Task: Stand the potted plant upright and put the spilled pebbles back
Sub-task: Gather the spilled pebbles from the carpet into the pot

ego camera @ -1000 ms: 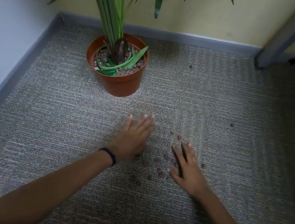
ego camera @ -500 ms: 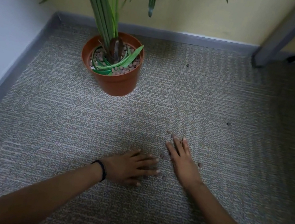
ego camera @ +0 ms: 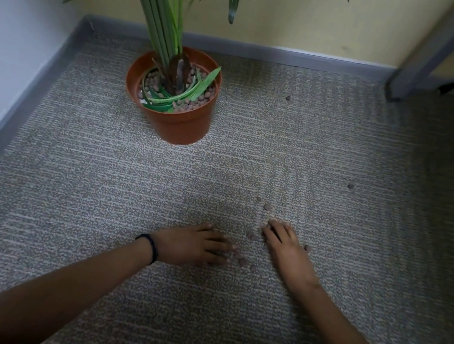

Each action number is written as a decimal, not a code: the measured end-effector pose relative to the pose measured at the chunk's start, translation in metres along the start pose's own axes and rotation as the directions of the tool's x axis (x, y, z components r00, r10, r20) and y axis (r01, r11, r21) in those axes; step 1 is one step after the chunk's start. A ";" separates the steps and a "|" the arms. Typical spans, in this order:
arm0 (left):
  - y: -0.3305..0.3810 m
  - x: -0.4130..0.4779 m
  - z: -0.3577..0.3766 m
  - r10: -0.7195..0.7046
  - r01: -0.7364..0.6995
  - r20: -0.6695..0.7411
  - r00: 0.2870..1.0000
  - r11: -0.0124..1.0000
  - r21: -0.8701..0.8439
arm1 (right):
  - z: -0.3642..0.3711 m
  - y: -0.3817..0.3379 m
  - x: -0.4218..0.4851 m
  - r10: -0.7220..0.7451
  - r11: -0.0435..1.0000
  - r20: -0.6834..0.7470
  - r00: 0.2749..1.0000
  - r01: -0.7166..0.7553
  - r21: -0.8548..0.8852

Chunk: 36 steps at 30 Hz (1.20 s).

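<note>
We had both hands flat on the carpet (ego camera: 95,195) near its front edge, the left hand (ego camera: 192,245) palm down with fingers spread loosely and gripping nothing we could see, the right hand (ego camera: 286,249) likewise open and pressed low, though whether either palm hid a pebble we could not tell. Between and just ahead of the fingertips lay the main cluster of spilled pebbles (ego camera: 243,261), with two more (ego camera: 264,203) a little farther out and strays (ego camera: 350,186) well apart toward the right side and toward the back wall. We judged the chief risk was raking too briskly: the round pebbles could roll off across the carpet pile and scatter wider, and their dull brown colour made them easy to miss in the dim light. A handful carried loosely could also drop some on the way. The orange pot (ego camera: 173,126) already stood upright near the back left corner, holding the plant (ego camera: 167,20), several loose green leaves and a bed of pebbles that sat below the rim.
</note>
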<state>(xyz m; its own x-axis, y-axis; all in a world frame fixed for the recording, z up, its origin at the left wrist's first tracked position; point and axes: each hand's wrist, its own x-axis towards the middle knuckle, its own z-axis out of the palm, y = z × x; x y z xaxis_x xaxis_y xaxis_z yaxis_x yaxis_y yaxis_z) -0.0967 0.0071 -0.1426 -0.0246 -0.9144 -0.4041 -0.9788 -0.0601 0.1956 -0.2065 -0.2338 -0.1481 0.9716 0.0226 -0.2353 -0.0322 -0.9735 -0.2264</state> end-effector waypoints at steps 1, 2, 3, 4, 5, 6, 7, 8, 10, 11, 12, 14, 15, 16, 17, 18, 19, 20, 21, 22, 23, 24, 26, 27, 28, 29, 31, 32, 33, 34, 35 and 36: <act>0.000 -0.002 0.000 0.000 0.000 -0.014 1.000 1.000 -0.011 | 0.001 0.000 -0.002 -0.024 1.000 -0.012 1.000 0.024 0.001; -0.001 -0.003 0.000 0.000 -0.001 -0.024 1.000 1.000 -0.020 | 0.003 0.000 -0.004 -0.038 0.999 -0.025 0.999 0.039 0.007; -0.001 -0.005 0.000 0.001 -0.002 -0.031 1.000 1.000 -0.023 | 0.004 0.000 -0.008 -0.042 0.999 -0.031 0.999 0.043 0.010; -0.001 -0.008 0.001 0.000 -0.001 -0.035 0.999 1.000 -0.025 | 0.006 0.000 -0.011 -0.041 0.999 -0.023 0.999 0.041 0.005; -0.001 -0.011 0.001 -0.004 0.003 -0.039 0.999 1.000 -0.029 | 0.008 0.001 -0.014 -0.039 0.999 -0.007 0.999 0.039 -0.007; -0.001 -0.013 0.001 -0.013 0.011 -0.045 0.999 0.999 -0.040 | 0.011 0.002 -0.018 -0.036 0.999 0.009 0.999 0.037 -0.017; -0.001 -0.015 0.000 -0.025 0.022 -0.051 0.998 0.998 -0.055 | 0.013 0.003 -0.021 -0.031 0.999 0.021 0.999 0.032 -0.015; -0.002 -0.017 -0.002 -0.038 0.034 -0.053 0.998 0.997 -0.072 | 0.014 0.004 -0.024 -0.023 1.000 0.030 0.999 0.023 0.001; -0.003 -0.020 -0.006 -0.056 0.051 -0.049 0.997 0.994 -0.101 | 0.011 0.005 -0.026 -0.008 0.999 0.036 0.999 0.006 0.049; -0.004 -0.021 -0.008 -0.061 0.055 -0.049 0.997 0.993 -0.109 | 0.009 0.006 -0.027 -0.006 0.998 0.032 0.999 0.003 0.068; -0.004 -0.021 -0.010 -0.065 0.059 -0.048 0.997 0.992 -0.109 | 0.007 0.007 -0.026 -0.006 0.997 0.025 1.000 0.004 0.076; -0.003 -0.024 -0.011 -0.073 0.068 -0.045 0.996 0.993 -0.099 | 0.003 0.008 -0.024 -0.007 0.998 0.010 1.000 0.006 0.068; -0.003 -0.025 -0.012 -0.083 0.077 -0.054 0.995 0.992 -0.101 | 0.002 0.009 -0.022 -0.001 0.998 0.009 1.000 0.001 0.063; -0.003 -0.026 -0.013 -0.099 0.091 -0.071 0.993 0.990 -0.107 | 0.000 0.010 -0.020 0.007 0.998 0.013 1.000 -0.008 0.055; -0.004 -0.027 -0.014 -0.112 0.102 -0.091 0.989 0.988 -0.112 | -0.001 0.010 -0.018 0.016 0.999 0.022 1.000 -0.017 0.044; -0.004 -0.028 -0.014 -0.121 0.108 -0.111 0.986 0.987 -0.117 | -0.003 0.010 -0.016 0.023 0.999 0.032 0.999 -0.024 0.033; -0.003 -0.028 -0.014 -0.125 0.109 -0.134 0.983 0.987 -0.119 | -0.004 0.010 -0.014 0.025 0.999 0.038 0.999 -0.026 0.023; -0.003 -0.027 -0.013 -0.129 0.110 -0.157 0.979 0.986 -0.122 | -0.006 0.010 -0.012 0.024 0.999 0.038 0.999 -0.025 0.020; -0.003 -0.027 -0.013 -0.138 0.117 -0.170 0.976 0.985 -0.124 | -0.008 0.009 -0.010 0.023 0.999 0.035 0.999 -0.024 0.025; -0.002 -0.026 -0.013 -0.157 0.137 -0.166 0.974 0.982 -0.129 | -0.010 0.008 -0.008 0.022 0.999 0.031 0.999 -0.023 0.035; -0.002 -0.025 -0.014 -0.178 0.157 -0.156 0.972 0.978 -0.138 | -0.012 0.007 -0.006 0.018 0.999 0.026 1.000 -0.019 0.041; -0.002 -0.024 -0.014 -0.192 0.169 -0.156 0.969 0.974 -0.148 | -0.013 0.006 -0.004 0.011 0.999 0.015 1.000 -0.012 0.037; -0.002 -0.024 -0.018 -0.200 0.174 -0.172 0.965 0.972 -0.155 | -0.014 0.004 0.000 0.000 1.000 -0.017 1.000 0.000 0.020; -0.002 -0.025 -0.019 -0.207 0.179 -0.180 0.962 0.971 -0.161 | -0.015 0.004 0.001 -0.003 1.000 -0.027 1.000 0.003 0.014; -0.002 -0.026 -0.020 -0.210 0.178 -0.205 0.956 0.970 -0.167 | -0.016 0.003 0.003 -0.005 1.000 -0.030 1.000 0.006 0.006; -0.002 -0.028 -0.019 -0.204 0.165 -0.258 0.944 0.972 -0.166 | -0.017 0.003 0.005 -0.010 1.000 -0.029 1.000 0.010 -0.002; -0.003 -0.031 -0.019 -0.185 0.145 -0.323 0.928 0.979 -0.144 | -0.019 0.003 0.009 -0.016 1.000 -0.029 0.999 0.016 -0.001; -0.004 -0.033 -0.020 -0.202 0.159 -0.313 0.928 0.974 -0.160 | -0.019 0.003 0.010 -0.016 1.000 -0.030 0.999 0.017 0.005; -0.005 -0.034 -0.022 -0.232 0.181 -0.306 0.923 0.966 -0.186 | -0.019 0.002 0.011 -0.017 1.000 -0.034 0.999 0.017 0.006; -0.009 -0.034 -0.026 -0.271 0.207 -0.322 0.907 0.953 -0.220 | -0.020 0.002 0.013 -0.018 1.000 -0.041 0.999 0.019 0.007; -0.014 -0.035 -0.032 -0.327 0.238 -0.339 0.882 0.930 -0.279 | -0.020 0.002 0.014 -0.019 1.000 -0.049 0.999 0.020 0.011; -0.021 -0.036 -0.039 -0.389 0.268 -0.344 0.855 0.898 -0.348 | -0.020 0.003 0.015 -0.018 1.000 -0.060 0.998 0.020 0.019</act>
<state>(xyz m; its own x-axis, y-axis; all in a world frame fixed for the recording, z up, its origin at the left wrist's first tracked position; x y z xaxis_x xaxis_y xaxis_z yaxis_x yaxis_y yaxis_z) -0.0673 0.0258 -0.0976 0.4295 -0.8958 -0.1138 -0.8150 -0.4389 0.3784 -0.1876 -0.2409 -0.1334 0.9844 0.0268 -0.1737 -0.0176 -0.9683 -0.2493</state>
